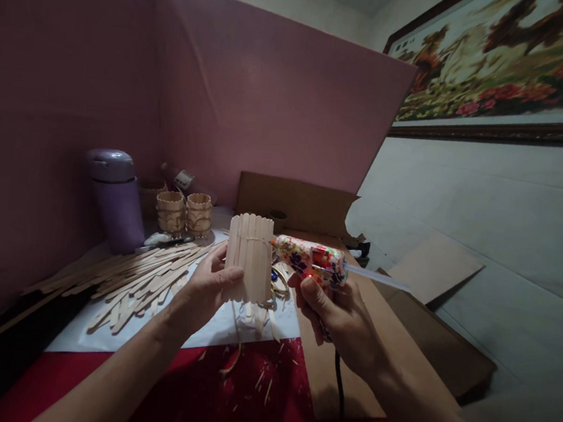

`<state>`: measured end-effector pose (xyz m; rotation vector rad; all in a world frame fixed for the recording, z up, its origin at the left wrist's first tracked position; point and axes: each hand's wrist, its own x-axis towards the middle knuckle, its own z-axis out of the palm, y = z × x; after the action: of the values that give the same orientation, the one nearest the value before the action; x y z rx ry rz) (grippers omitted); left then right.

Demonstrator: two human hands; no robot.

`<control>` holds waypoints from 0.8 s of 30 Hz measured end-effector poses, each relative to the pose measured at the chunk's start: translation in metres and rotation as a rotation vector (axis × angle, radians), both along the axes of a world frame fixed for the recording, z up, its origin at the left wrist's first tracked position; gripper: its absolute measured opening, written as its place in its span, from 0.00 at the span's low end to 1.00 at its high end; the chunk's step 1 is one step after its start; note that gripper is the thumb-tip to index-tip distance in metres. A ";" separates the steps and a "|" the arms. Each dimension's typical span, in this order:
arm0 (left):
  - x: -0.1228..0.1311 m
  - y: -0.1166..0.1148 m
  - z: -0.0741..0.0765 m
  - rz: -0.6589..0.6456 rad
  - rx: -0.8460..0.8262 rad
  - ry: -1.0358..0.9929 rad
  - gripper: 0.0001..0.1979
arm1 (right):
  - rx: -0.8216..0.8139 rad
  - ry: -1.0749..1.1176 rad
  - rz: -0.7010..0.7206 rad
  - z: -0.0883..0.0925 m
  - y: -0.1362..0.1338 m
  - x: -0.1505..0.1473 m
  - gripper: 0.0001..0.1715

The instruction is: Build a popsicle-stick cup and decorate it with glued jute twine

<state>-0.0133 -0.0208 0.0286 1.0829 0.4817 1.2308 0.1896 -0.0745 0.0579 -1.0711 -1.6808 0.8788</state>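
- Stick panel [248, 268]: upright above the white sheet [71, 338], thin cord across its upper part.
- My left hand [213, 283]: clamped on the panel's left edge, thumb in front.
- My right hand [335, 317]: wrapped round a flowered glue gun [307, 257], right of the panel; nozzle at its edge, contact unclear.
- Step, I judge: gluing near the cord. Next move calls for a steady panel and a small, careful bead.
- Left of panel: loose sticks [154, 275]; beyond them, a purple flask [117, 214].
- Nearer me than panel: red cloth [182, 388], scattered slivers.
- Right of panel: cardboard [343, 385].
- Behind panel: pink board [273, 96].
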 end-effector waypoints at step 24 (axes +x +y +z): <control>-0.001 -0.001 0.001 -0.015 0.015 -0.049 0.24 | 0.010 0.037 -0.004 -0.002 0.004 -0.002 0.23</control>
<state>-0.0142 -0.0219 0.0301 1.0650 0.4265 1.2471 0.1875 -0.0707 0.0555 -1.0454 -1.6503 0.8820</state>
